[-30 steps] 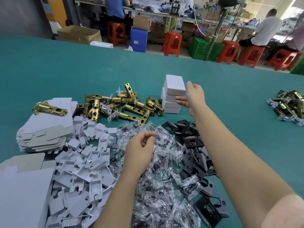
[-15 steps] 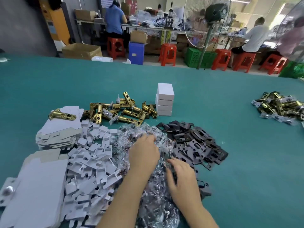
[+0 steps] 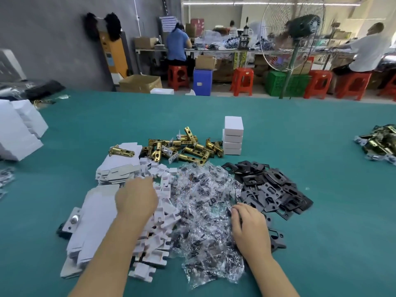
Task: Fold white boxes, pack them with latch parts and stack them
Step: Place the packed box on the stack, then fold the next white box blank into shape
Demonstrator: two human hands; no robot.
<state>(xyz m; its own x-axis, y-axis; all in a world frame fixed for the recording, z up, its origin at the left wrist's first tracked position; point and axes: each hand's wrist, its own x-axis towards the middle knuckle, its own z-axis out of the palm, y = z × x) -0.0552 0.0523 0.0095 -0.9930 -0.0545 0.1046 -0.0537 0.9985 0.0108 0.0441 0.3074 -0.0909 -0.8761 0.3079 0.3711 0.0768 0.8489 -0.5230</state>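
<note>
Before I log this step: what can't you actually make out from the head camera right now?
- Left hand: its fingers are behind its own back, over the white inserts; any grip is hidden.
- Right hand: fingertips are buried in the clear screw bags; whether it pinches one is unclear.
- Stack of white boxes: closed, contents unseen.
- Bag contents: too small and glary.

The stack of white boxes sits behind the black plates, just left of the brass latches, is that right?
Not quite. The head view shows the stack of white boxes behind the black plates, but just right of the brass latches, not left.
</note>
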